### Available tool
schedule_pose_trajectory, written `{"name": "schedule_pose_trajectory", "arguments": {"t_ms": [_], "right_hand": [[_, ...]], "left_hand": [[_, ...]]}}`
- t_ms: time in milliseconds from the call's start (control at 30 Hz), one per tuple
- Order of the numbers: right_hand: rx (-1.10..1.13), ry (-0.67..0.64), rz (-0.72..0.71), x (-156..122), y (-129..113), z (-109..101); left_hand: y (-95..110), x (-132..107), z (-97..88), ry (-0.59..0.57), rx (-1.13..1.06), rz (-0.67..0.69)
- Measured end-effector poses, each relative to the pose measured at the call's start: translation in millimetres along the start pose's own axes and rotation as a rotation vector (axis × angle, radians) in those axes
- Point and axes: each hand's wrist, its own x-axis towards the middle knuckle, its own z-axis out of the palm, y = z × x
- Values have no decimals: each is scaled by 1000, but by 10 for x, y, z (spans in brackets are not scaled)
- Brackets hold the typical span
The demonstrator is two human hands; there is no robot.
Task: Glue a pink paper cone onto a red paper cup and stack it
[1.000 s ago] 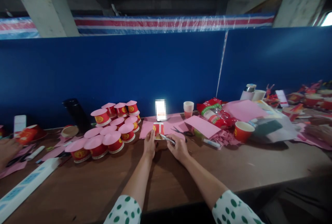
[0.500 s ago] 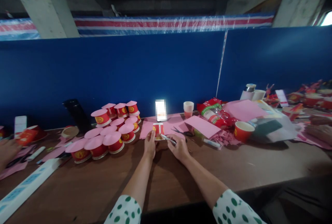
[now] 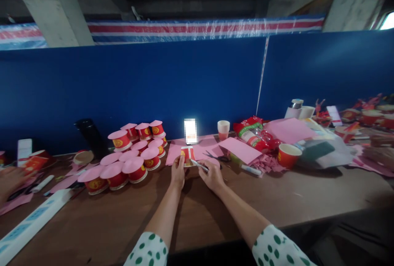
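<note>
My left hand [image 3: 177, 171] is closed on the left side of a red paper cup [image 3: 188, 153] with a pale vertical strip on it, held just above the table. In my right hand [image 3: 213, 175] is a slim whitish pen [image 3: 199, 165], gripped like a writing tool. Its tip points left at the cup's side; I cannot tell whether it touches. Behind the cup lie pink paper sheets [image 3: 175, 151] and a pair of scissors [image 3: 218, 157]. A lit phone [image 3: 191, 131] stands upright just beyond, its screen blurred out.
Several red cups with pink paper discs on top [image 3: 134, 166] crowd the left. A power strip [image 3: 33, 218] lies nearer me. To the right are a white cup [image 3: 223, 128], a marker [image 3: 251, 170], paper scraps and a red cup [image 3: 289, 156]. A co-worker's hand [image 3: 10, 180] works far left.
My hands, the cup and the pen look almost unmoved. At far left, the co-worker's hand and the red piece by it have shifted slightly.
</note>
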Motion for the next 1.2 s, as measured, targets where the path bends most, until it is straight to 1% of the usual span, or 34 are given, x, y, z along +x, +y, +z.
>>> {"name": "schedule_pose_trajectory", "arguments": {"t_ms": [100, 267, 500, 667, 867, 1067, 1200], "right_hand": [[10, 12, 13, 4, 7, 4], [25, -5, 1, -1, -6, 5], [24, 21, 21, -5, 49, 37], [28, -1, 15, -6, 39, 29], [21, 29, 38, 0, 37, 22], [37, 4, 25, -7, 17, 23], [27, 22, 40, -1, 36, 21]], "left_hand": [[8, -3, 10, 2, -19, 5], [-7, 12, 1, 7, -19, 6], [-14, 15, 3, 16, -29, 11], [-7, 2, 10, 20, -19, 13], [-18, 16, 5, 26, -13, 24], [-25, 17, -5, 29, -7, 31], [-26, 23, -2, 31, -24, 33]]}}
